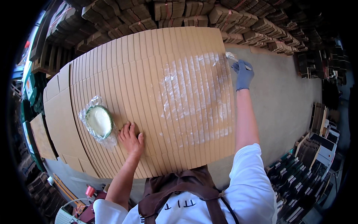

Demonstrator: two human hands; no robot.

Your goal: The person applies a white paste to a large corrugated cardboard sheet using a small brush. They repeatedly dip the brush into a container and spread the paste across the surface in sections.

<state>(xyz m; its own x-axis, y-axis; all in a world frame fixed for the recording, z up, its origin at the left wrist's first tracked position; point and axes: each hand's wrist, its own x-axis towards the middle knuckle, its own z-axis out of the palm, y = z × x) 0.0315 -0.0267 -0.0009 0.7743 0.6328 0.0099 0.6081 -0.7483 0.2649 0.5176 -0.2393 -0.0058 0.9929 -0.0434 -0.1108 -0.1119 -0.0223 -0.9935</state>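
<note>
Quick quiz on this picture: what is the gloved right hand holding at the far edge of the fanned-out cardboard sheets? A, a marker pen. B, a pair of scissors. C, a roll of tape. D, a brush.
D: the right hand in the grey glove grips a brush with pale bristles at the far edge of the cardboard sheets, next to the shiny wet streaks spread across them.

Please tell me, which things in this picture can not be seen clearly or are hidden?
- Head view: the brush in the gloved right hand; its handle is hidden inside the fist, its bristles are too small.
- The flat brown cardboard sheets, fanned out; each hides most of the next, and the table under them is hidden.
- The round green bowl of white paste; its base is hidden by crinkled clear plastic.
- The bare left hand; its palm lies face down.
</note>
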